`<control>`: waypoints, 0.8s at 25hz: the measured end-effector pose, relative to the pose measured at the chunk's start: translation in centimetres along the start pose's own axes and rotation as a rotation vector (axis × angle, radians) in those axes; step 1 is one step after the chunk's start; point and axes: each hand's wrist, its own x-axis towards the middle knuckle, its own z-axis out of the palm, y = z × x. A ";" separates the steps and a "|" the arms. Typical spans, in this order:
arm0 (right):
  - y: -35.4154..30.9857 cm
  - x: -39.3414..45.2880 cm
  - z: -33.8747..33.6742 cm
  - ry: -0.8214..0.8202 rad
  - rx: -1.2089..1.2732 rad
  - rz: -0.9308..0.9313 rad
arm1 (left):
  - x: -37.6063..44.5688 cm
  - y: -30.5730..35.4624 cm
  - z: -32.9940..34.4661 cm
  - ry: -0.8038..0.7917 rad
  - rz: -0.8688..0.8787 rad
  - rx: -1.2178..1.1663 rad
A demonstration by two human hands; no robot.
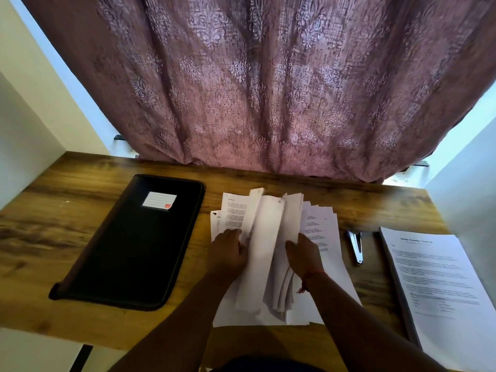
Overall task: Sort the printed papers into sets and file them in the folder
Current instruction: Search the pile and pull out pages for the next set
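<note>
Head view: my left hand (228, 251) and right hand (304, 253) each grip the fanned printed papers (268, 237) at the centre of the wooden worktop (53, 224). Closed black folder (134, 245) lies left; stapler (355, 247) and a stacked set (440, 277) lie right. Patterned curtain (255, 89) hangs behind.
</note>
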 end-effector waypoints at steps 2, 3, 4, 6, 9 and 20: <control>0.0 0.0 0.0 0.003 -0.002 -0.017 | 0.3 -0.1 -0.1 0.008 -0.117 0.062; 0.0 0.0 0.0 0.006 -0.002 -0.022 | 0.4 -0.2 -0.2 -0.022 -0.190 0.080; -0.1 0.0 0.0 0.008 0.001 -0.024 | 0.6 -0.2 -0.4 -0.058 -0.249 0.083; -0.1 0.0 0.0 0.009 0.004 -0.030 | 0.6 -0.3 -0.5 -0.086 -0.289 0.087; -0.1 0.0 -0.1 0.004 0.005 -0.038 | 0.5 -0.3 -0.4 -0.056 -0.264 0.148; 0.1 0.1 0.0 0.000 0.035 -0.034 | 0.8 1.0 -1.3 -0.079 -0.271 -0.074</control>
